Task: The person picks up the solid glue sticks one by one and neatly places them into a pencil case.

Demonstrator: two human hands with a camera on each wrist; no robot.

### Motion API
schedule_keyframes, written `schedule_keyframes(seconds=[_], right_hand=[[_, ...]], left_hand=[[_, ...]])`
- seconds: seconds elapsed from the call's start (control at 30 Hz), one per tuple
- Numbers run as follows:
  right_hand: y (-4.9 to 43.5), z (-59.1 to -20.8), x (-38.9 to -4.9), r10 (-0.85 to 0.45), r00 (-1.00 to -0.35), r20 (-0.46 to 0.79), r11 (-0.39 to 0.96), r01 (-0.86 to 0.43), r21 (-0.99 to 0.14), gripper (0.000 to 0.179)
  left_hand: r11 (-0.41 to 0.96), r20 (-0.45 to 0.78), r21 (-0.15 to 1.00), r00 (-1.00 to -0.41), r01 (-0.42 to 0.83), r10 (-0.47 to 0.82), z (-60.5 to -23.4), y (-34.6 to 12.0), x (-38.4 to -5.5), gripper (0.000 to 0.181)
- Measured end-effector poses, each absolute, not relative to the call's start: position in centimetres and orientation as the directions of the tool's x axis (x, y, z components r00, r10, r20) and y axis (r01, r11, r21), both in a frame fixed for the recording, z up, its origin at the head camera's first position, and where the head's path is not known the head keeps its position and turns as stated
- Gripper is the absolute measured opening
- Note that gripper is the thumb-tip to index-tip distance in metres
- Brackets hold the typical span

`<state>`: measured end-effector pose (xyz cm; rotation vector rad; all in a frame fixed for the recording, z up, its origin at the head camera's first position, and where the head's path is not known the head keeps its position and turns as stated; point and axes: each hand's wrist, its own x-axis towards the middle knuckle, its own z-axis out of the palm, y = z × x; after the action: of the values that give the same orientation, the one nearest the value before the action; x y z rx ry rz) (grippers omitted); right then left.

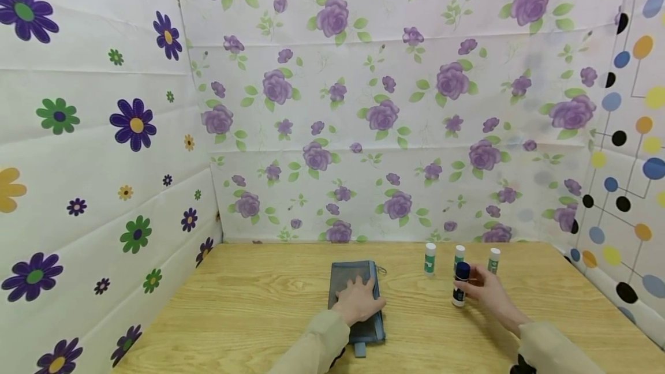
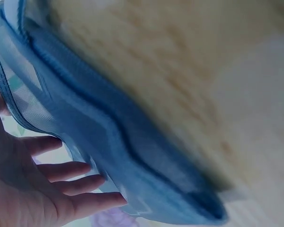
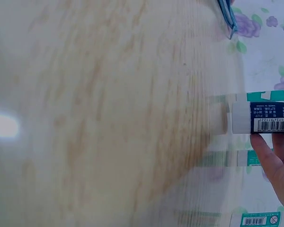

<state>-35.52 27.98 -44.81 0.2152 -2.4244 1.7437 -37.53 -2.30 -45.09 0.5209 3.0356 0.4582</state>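
Observation:
A blue mesh zip pouch [image 1: 358, 333] lies flat on the table, left of the glue sticks. Over its upper side my left hand [image 1: 358, 301] is spread, fingers straight; the left wrist view shows the same hand [image 2: 33, 184] beside the pouch [image 2: 99, 123]. My right hand [image 1: 490, 296] holds an upright dark blue glue stick [image 1: 459, 293] between thumb and fingers. In the right wrist view, its white base [image 3: 241, 117] is close to the tabletop; I cannot tell if it touches. Behind it stand three green-and-white glue sticks, including the left one [image 1: 429, 260] and the right one [image 1: 493, 260].
The wooden table [image 1: 249, 293] is bounded at the back by a flowered cloth wall [image 1: 353, 189]. Another flowered sheet [image 1: 104, 189] hangs on the left, and a dotted sheet [image 1: 618, 229] on the right. A small loop [image 1: 381, 270] sticks out at the pouch's top right.

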Motion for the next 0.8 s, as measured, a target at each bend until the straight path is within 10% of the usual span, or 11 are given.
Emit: schedule_keyframes(seconds=[0.8], right_hand=[[26.6,-43.4,-35.3,-0.086,-0.969,0.231,0.237,-0.245,-0.940,0.044]], left_hand=[[0.821,0.084,0.462,-0.938,0.336,0.337,-43.9,-3.2,-37.0,0.041]])
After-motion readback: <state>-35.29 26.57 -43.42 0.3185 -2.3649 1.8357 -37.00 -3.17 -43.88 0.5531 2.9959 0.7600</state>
